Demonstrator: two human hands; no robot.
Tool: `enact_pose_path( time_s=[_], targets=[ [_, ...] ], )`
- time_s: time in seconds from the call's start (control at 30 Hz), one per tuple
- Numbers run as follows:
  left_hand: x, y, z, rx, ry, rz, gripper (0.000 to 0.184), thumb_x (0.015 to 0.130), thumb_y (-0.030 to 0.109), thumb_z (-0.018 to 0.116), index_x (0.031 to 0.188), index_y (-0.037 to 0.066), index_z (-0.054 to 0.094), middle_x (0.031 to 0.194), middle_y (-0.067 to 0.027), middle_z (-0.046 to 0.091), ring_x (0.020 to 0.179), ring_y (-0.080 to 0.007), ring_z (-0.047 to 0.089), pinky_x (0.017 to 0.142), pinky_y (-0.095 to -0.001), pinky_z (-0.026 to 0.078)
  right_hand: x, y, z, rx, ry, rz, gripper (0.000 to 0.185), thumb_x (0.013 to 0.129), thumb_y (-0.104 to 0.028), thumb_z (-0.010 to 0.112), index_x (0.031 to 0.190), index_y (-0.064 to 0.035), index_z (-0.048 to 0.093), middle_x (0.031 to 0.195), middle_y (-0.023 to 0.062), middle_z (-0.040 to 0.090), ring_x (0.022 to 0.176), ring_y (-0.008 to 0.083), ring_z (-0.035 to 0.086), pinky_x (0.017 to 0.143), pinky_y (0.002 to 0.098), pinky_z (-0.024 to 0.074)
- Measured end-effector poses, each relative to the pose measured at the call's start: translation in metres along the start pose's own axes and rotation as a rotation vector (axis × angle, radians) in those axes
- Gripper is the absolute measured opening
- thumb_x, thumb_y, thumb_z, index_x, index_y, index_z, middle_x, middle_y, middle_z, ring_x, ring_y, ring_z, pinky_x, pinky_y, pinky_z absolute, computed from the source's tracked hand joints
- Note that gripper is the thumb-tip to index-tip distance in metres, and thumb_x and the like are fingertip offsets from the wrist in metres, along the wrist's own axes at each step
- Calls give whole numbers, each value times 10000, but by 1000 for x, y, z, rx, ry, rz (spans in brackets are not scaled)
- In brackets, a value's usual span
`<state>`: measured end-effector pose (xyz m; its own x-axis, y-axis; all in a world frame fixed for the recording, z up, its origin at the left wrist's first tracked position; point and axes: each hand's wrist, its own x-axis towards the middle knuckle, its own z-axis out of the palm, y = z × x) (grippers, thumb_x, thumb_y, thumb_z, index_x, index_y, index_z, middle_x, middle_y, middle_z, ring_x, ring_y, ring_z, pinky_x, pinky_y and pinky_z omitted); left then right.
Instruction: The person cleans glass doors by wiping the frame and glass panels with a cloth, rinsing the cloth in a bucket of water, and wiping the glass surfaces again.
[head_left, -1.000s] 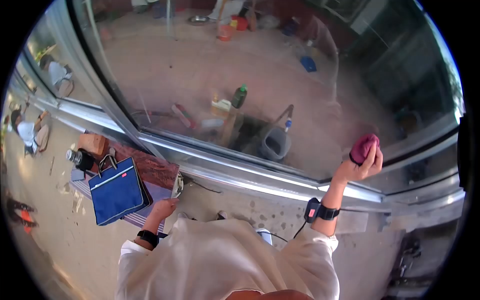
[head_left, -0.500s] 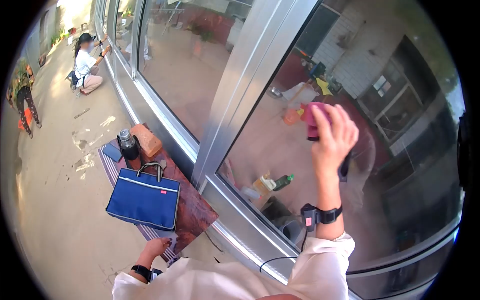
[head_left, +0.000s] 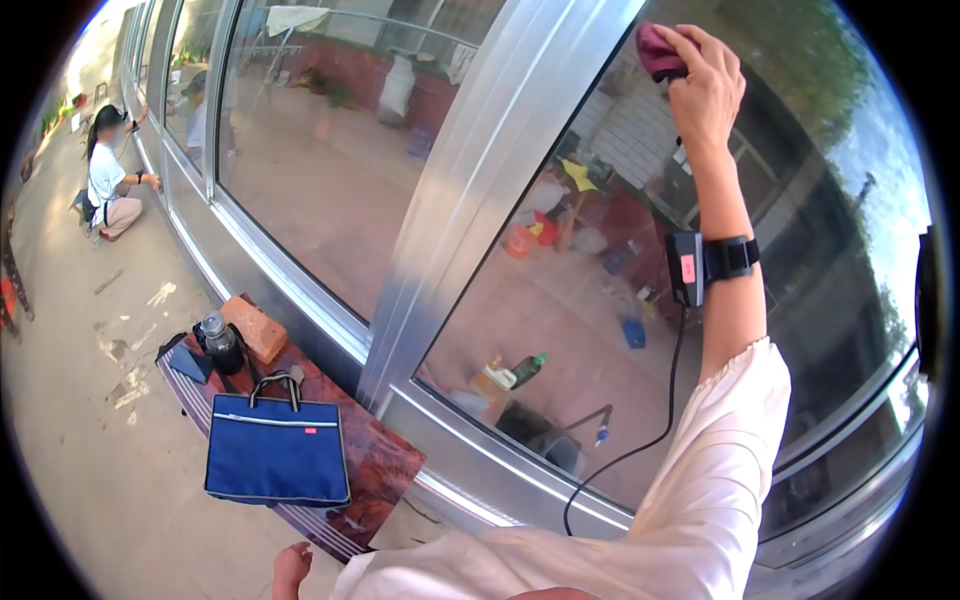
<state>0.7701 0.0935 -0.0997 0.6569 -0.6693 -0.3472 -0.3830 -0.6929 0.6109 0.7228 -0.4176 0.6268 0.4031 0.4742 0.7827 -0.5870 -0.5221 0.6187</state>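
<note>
High on the window pane (head_left: pixel 560 330), near its upper left corner, my right hand (head_left: pixel 708 85) presses a dark pink cloth (head_left: pixel 662 52) against the glass. Fingers are bent over the cloth, and a black strap with a small box sits on that wrist. My left hand (head_left: pixel 292 566) hangs low at the bottom edge, beside the corner of a low table (head_left: pixel 385 470); its fingers look curled, but too small to tell whether they hold anything. On the table stands a blue bag (head_left: pixel 275 452) with striped handles.
Behind the bag are a glass bottle (head_left: pixel 220 340), an orange brick (head_left: pixel 256 328) and a dark blue flat item (head_left: pixel 190 365). A metal frame post (head_left: pixel 455 190) rises left of the pane. Another person (head_left: pixel 110 180) crouches by the windows at far left.
My right hand has moved up the glass with the cloth, from low right to the upper corner. My left hand has dropped away from the table edge. The view has turned left.
</note>
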Motion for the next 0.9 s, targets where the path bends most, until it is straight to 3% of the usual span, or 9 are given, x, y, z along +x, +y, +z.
enact_pose_path(
  time_s=[0.1,0.3,0.37,0.5,0.53,0.63,0.7,0.83,0.9],
  targets=[
    [25,16,-2,29,41,109,266,787,235,594,1024,143,669,846,-156,672,776,-344,646,700,-444,519,2,-1,7,-25,92,6,414,679,7,577,1011,-212,695,1051,-34,617,1040,217,530,877,379,375],
    [52,23,0,6,42,168,269,819,290,557,1007,144,682,896,-140,675,829,-345,640,752,-444,512,-94,-82,-38,430,-541,-360,356,619,-17,616,955,-123,662,1071,14,572,1092,200,506,904,374,375],
    [58,5,-1,60,-5,159,273,816,302,564,1006,146,682,897,-139,676,832,-342,641,753,-444,514,-70,-64,-40,407,-511,-381,372,627,-2,602,969,-134,658,1110,25,566,1115,213,499,916,374,378],
    [65,17,-15,185,-35,190,253,825,271,553,1000,141,682,906,-154,672,830,-344,641,756,-441,513,21,29,-10,-37,-18,-124,436,706,9,540,1073,-196,658,1187,48,557,1116,275,498,933,398,379],
    [69,26,-20,220,-28,189,247,830,255,548,998,134,681,909,-159,671,831,-343,641,758,-440,513,37,55,-2,-166,44,-85,446,720,-61,565,1143,-191,621,1223,45,537,1141,259,478,953,424,353],
    [82,42,-18,-7,147,285,241,839,227,538,996,112,680,918,-163,670,845,-338,641,765,-434,511,49,54,0,-217,-12,42,516,758,-183,564,1273,-173,527,1324,62,479,1228,271,416,1014,442,307],
    [80,66,-22,-26,119,287,245,840,228,538,997,105,681,930,-160,670,855,-334,641,772,-430,511,21,18,-12,-104,-134,-102,550,729,-255,604,1254,-114,517,1295,67,486,1226,253,417,1015,475,286],
    [80,70,-14,-16,5,242,252,837,234,541,1000,106,685,964,-151,669,880,-326,640,789,-421,510,-75,-61,-42,194,-563,-317,555,720,-347,675,1218,-144,536,1312,53,470,1269,222,393,1045,475,273],
    [79,61,-8,-1,0,263,251,834,239,545,997,112,687,970,-137,671,878,-321,642,785,-418,512,-77,-50,-41,161,-540,-391,551,710,-329,696,1208,-150,542,1320,48,464,1266,216,398,1041,471,282]
  ],
)
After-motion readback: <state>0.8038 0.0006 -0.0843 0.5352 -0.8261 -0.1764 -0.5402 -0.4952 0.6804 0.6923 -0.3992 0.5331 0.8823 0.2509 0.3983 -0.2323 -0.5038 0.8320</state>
